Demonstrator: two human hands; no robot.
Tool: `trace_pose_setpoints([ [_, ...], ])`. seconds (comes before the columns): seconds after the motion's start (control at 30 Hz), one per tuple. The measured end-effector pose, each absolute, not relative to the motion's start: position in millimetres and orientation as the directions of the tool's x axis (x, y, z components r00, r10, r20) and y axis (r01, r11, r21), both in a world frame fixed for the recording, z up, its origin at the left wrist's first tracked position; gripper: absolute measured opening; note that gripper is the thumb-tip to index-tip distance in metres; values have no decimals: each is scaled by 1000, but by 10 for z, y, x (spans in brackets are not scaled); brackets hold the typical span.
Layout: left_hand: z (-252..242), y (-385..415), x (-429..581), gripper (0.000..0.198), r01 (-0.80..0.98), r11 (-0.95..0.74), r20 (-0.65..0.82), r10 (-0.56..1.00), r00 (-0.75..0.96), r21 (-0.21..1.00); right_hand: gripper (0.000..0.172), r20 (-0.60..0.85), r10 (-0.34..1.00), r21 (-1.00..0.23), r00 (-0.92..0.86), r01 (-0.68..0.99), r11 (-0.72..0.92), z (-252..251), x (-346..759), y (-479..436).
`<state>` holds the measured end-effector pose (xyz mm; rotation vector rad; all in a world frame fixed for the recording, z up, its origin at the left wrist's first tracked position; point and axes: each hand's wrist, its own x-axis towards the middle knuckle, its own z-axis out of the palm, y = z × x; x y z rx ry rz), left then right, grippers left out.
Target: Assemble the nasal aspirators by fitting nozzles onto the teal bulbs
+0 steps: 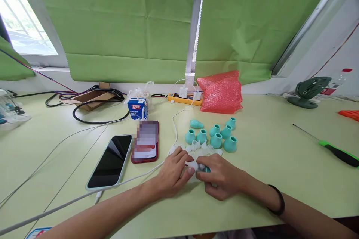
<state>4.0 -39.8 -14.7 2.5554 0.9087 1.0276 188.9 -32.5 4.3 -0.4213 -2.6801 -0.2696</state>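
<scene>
At the counter's near side (269,164), the left hand (174,173) pinches a white part (192,165) between nearly closed fingers; just right, the right hand (223,176) curls its fingers around a partly hidden teal part (207,169).

Pale green table (266,142) under teal bulbs (215,141), screwdriver (336,152)
</scene>
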Motion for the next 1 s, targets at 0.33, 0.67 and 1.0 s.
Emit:
trace_pose_setpoints([
  [0.33,-71,-445,81,40,346,-686,447,699,559,640,15,415,242,82,-877,301,950,-3,1953,-362],
  [0.67,-40,-318,20,32,437,-682,534,732,424,587,24,531,277,-31,-801,308,951,31,1931,-334],
  [1.0,-208,-195,39,26,650,-687,511,705,491,325,30,692,365,-147,-622,374,916,-103,1881,-194],
])
